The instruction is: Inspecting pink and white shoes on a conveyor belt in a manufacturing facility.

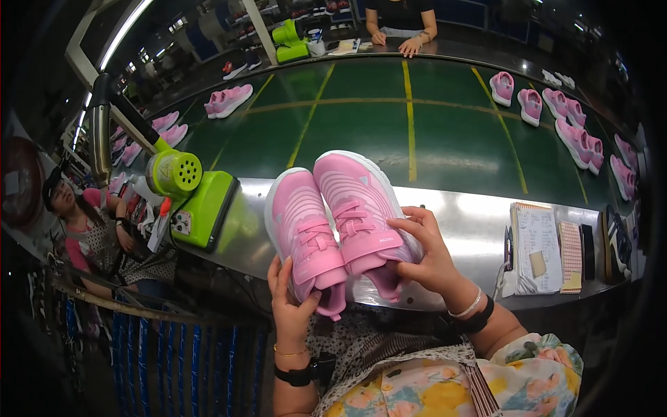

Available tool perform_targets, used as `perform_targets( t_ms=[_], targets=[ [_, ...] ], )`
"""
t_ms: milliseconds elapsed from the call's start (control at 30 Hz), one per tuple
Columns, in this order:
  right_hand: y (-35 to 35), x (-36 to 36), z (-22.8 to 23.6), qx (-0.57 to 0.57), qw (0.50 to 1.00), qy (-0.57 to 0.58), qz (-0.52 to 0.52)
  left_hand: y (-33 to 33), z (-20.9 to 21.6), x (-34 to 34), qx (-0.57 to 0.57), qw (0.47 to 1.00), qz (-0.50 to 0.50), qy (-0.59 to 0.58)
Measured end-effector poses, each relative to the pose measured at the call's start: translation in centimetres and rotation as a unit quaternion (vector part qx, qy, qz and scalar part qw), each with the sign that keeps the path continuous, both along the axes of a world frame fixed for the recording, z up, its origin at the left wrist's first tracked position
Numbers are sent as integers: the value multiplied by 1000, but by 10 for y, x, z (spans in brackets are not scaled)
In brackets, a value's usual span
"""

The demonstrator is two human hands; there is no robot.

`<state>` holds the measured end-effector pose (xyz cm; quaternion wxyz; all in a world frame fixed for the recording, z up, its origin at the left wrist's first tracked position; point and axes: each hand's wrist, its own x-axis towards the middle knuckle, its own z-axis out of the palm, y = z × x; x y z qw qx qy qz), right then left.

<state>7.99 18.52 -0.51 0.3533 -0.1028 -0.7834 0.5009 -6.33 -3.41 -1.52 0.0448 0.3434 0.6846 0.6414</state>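
A pair of pink sneakers with white soles is held up side by side, toes pointing away from me, over the metal table edge. My left hand (292,316) is closed on the heel end of the left sneaker (303,229), its thumb at the shoe opening. Around the heel side of the right sneaker (358,212) my right hand (427,254) is closed, fingers along its outer side and thumb by the opening. Pink laces and a wide strap cross the top of each shoe. The soles' undersides are hidden.
Beyond the metal ledge (458,215) runs a green conveyor belt (368,125) with more pink sneakers (575,142). A green machine (205,208) stands at left, near a seated person (90,229). Papers (536,243) lie at right. Another person's hands (410,45) rest across the belt.
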Motion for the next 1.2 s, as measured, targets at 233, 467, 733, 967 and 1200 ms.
perform_targets(
  t_ms=[233, 467, 733, 967, 1200],
  targets=[
    [1, 3, 1, 73, 997, -12, -22, 2, 13, 4, -62, 996, 33, 54],
    [3, 5, 3, 312, 937, -149, -38, 12, 28, 9, -356, 881, 61, 307],
    [48, 0, -13, -126, 964, -229, -41, 6, 0, -44, -103, 968, -44, -225],
    [45, -1, -26, -224, 950, -179, 126, 8, 0, -40, -47, 925, -167, -338],
    [41, 0, -31, -255, 945, -164, 125, 4, -3, -36, -22, 935, -142, -323]
  ],
)
